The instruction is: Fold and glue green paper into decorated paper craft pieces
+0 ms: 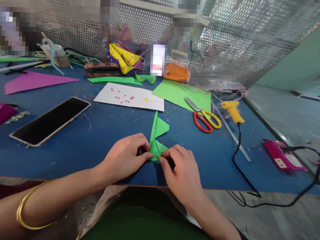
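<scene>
A folded piece of green paper [157,135] lies on the blue table [96,145] near its front edge, with a pointed end aimed away from me. My left hand [127,155] pinches its near left corner. My right hand [180,169] presses the near right corner with its fingertips. Both hands meet at the fold closest to me, which they partly hide. A gold bangle [28,208] circles my left forearm.
A phone [51,120] lies to the left. Scissors with red and yellow handles [206,118], a yellow glue gun [232,110] with black cord, and a pink box [283,155] are to the right. White [130,97], green [183,94] and magenta [32,81] sheets lie farther back.
</scene>
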The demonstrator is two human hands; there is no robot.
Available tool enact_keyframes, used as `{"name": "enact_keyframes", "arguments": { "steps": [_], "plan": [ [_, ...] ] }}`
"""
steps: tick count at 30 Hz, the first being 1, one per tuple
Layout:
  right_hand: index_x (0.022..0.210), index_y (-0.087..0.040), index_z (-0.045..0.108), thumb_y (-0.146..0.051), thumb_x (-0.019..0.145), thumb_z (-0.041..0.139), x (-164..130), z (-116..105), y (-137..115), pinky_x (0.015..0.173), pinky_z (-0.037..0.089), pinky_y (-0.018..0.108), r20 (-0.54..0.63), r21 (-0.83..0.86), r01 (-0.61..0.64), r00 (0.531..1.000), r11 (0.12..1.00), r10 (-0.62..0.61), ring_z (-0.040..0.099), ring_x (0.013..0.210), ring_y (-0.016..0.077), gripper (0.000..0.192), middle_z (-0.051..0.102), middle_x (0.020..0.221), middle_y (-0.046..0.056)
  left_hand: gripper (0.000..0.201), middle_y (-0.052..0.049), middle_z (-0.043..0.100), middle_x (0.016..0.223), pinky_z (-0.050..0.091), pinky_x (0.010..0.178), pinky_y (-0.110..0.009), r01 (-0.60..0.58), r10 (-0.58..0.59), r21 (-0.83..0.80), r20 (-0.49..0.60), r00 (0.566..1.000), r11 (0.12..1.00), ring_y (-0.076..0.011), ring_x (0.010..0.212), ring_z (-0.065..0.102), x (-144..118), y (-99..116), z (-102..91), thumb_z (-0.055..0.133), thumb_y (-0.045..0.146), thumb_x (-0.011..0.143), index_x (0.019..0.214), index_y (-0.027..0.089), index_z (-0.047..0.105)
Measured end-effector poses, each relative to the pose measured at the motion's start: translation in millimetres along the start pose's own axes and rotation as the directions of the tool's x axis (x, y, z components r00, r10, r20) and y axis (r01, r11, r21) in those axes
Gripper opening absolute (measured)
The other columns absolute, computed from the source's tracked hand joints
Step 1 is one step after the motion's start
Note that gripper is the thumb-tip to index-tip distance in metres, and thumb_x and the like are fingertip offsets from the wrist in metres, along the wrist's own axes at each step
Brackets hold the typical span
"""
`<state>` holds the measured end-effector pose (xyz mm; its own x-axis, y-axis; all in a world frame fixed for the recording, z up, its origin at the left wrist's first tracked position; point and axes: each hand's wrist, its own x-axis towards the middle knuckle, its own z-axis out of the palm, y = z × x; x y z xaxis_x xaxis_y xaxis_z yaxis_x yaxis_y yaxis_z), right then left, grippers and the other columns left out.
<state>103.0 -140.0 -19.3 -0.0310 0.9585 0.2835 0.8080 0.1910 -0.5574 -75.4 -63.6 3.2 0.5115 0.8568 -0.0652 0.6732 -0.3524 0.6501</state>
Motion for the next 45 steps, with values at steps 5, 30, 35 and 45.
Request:
{"name": "enact_keyframes", "arguments": {
  "steps": [5,30,35,45],
  "plan": [
    [0.084,-0.020,0.063,-0.018,0.089,0.068,4.0,3.8,-3.1,0.074,0.033,0.034,0.026,0.043,0.006,1.000,0.999,-0.007,0.059,0.084,0.0188,0.007,0.064,0.085,-0.001,0.014,0.004,0.058,0.076,0.037,0.064,-0.028,-0.066,0.067,-0.056,0.009,0.998,0.996,-0.0138,0.071,0.054,-1.4,-3.8,-1.4,0.063,0.028,0.082,0.072,0.021,0.058],
    [0.080,-0.019,0.059,-0.019,0.094,0.055,-0.9,3.5,-9.3,0.073,0.032,0.036,0.031,-0.187,0.031,0.999,0.982,-0.025,0.054,0.077,0.0213,0.015,0.061,0.081,0.004,0.019,-0.003,0.057,0.090,0.040,0.070,-0.032,-0.219,0.225,0.207,-0.001,0.974,0.953,-0.0197,0.083,0.055,-9.6,-1.5,2.1,0.053,0.027,0.095,0.077,0.020,0.051],
    [0.080,-0.019,0.056,-0.020,0.093,0.055,-2.1,4.3,-9.8,0.073,0.032,0.036,0.025,-0.195,-0.008,1.000,0.981,0.013,0.053,0.079,0.0223,0.013,0.060,0.082,0.004,0.017,-0.003,0.055,0.088,0.039,0.070,-0.034,-0.220,0.223,0.263,0.015,0.975,0.939,-0.0205,0.082,0.053,-9.3,0.5,4.4,0.053,0.024,0.095,0.078,0.020,0.048],
    [0.079,-0.020,0.052,-0.019,0.091,0.055,-3.7,6.5,-8.2,0.072,0.033,0.037,0.000,-0.209,-0.027,1.000,0.978,0.027,0.053,0.078,0.0220,0.013,0.058,0.080,0.004,0.013,-0.001,0.057,0.090,0.038,0.065,-0.032,-0.124,0.129,0.223,-0.005,0.992,0.967,-0.0193,0.079,0.054,-5.3,5.2,2.1,0.062,0.025,0.086,0.082,0.021,0.049]
  ]
}}
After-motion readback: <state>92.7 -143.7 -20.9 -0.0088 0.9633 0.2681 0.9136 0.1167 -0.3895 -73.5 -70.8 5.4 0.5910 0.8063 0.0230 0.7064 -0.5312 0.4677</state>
